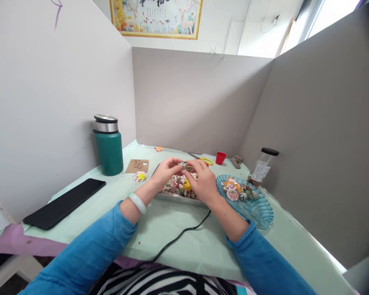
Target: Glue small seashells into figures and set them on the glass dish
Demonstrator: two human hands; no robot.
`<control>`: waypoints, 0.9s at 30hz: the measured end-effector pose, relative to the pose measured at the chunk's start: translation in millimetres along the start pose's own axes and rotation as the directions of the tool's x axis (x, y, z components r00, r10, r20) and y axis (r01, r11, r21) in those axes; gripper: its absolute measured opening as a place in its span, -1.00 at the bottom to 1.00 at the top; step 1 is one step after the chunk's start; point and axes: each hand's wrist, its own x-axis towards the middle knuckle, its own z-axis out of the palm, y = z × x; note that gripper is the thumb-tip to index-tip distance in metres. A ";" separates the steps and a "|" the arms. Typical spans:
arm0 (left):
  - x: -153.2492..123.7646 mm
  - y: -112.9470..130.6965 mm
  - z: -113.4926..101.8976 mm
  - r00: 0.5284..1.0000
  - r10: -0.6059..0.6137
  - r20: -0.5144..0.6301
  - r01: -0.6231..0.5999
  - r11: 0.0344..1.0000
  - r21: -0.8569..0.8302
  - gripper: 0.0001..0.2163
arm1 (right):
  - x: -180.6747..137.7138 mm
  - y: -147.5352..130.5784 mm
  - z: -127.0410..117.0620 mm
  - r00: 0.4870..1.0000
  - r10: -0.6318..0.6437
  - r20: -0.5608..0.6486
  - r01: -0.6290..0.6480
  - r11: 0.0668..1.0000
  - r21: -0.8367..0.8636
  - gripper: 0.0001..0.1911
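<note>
My left hand (pixel 166 172) and my right hand (pixel 202 178) meet above a shallow tray (pixel 180 199). Between their fingertips they pinch a small whitish-green piece (pixel 183 164), too small to name; it may be a shell. Beneath them, the tray holds many small shells (pixel 174 184) in mixed colours. A bright yellow thing (pixel 187 186) sits among these, partly covered by my right hand. To the right, beside my right wrist, a blue ribbed glass plate (pixel 258 215) carries more shells (pixel 233 193) and orange pieces.
Left stand a green bottle (pixel 109 151), a black flat case (pixel 66 203), a brown card (pixel 137 166) and a flower-like piece (pixel 140 176). Behind are yellow-handled scissors (pixel 206 161) and a red cup (pixel 220 158). A jar (pixel 261 166) leans right. A black cable (pixel 181 233) crosses the front.
</note>
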 end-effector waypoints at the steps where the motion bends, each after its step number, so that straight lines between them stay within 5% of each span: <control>1: -0.8 0.3 0.6 1.000 -0.010 0.019 0.010 1.000 0.001 -0.71 | 0.3 -0.3 -0.1 1.000 0.002 0.023 -0.002 1.000 0.004 -0.64; 10: -3.4 2.1 1.5 0.993 -0.026 0.114 0.021 0.999 0.041 -0.70 | -0.5 -0.8 1.2 0.993 0.001 0.122 0.009 0.997 -0.079 -0.66; 15: 0.5 2.4 -1.9 0.990 0.138 0.023 -0.140 0.965 0.222 -0.73 | -0.4 -0.7 2.2 0.983 -0.110 0.144 0.139 0.969 -0.204 -0.68; 21: -0.2 6.4 -3.9 0.878 0.469 0.102 -0.454 0.744 0.490 -0.88 | -1.8 -1.1 6.8 0.956 -0.221 0.194 0.271 0.920 -0.285 -0.75; 27: -3.4 10.0 -1.5 0.761 0.596 0.257 -0.616 0.539 0.574 -0.91 | -2.5 1.6 10.5 0.936 -0.285 0.208 0.340 0.885 -0.317 -0.81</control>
